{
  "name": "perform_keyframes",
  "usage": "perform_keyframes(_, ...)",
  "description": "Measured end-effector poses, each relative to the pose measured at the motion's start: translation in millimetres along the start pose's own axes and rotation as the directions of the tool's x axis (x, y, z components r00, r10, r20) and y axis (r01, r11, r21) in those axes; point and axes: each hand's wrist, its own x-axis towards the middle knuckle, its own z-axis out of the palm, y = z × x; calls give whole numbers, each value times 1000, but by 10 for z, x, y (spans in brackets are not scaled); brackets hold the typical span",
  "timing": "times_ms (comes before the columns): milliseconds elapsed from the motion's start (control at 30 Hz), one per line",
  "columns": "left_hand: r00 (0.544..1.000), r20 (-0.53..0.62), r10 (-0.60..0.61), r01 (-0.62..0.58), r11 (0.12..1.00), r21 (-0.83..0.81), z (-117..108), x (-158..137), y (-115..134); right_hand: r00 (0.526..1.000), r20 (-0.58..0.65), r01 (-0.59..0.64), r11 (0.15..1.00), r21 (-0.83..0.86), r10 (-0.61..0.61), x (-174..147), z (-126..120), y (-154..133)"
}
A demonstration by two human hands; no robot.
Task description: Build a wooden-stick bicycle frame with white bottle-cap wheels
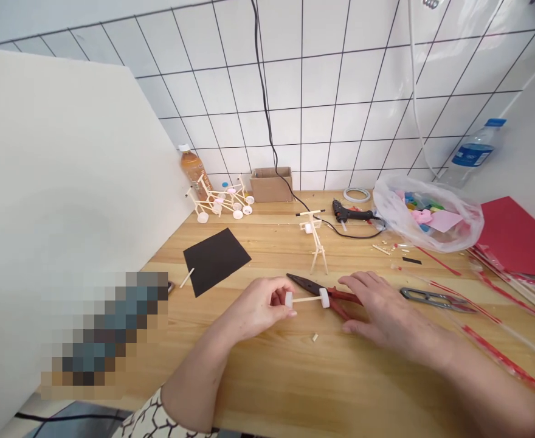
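Observation:
My left hand (259, 309) pinches one end of a small wheel-and-axle piece (307, 299): a thin wooden stick with a white round cap at each end. To its right, my right hand (383, 311) is open, its fingers apart beside the red handles of the long-nose pliers (308, 284). The pliers lie on the table, jaws pointing left, partly behind the axle piece. A short bit of wood (315, 337) lies in front of them. Behind the pliers stands a little stick-built frame (315, 240) with black-tipped handlebars.
Several stick-built models (219, 201) stand back left near a tea bottle (192, 164). A black sheet (219, 261) lies left. Beyond are a cardboard box (272, 185), glue gun (352, 213), tape roll (357, 194) and plastic bag (470, 228). Thread snips (436, 298) lie right.

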Motion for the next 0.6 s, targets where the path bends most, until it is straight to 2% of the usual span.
perform_keyframes(100, 1000, -12, -3, 4, 1000, 1, -20, 9, -37, 999, 47, 1, 998, -59, 2, -13, 65, -3)
perform_keyframes(333, 999, -18, -33, 33, 999, -13, -125, 19, -52, 999, 33, 37, 999, -17, -36, -8, 159, -6)
perform_keyframes(467, 997, -14, -69, 69, 996, -48, -221, 1, -46, 997, 66, 34, 999, -27, -32, -87, 85, 15)
perform_keyframes(600, 996, -20, -85, 84, 994, -69, -211, 40, -85, 1000, 26, 15, 999, -42, -14, -327, -67, 118)
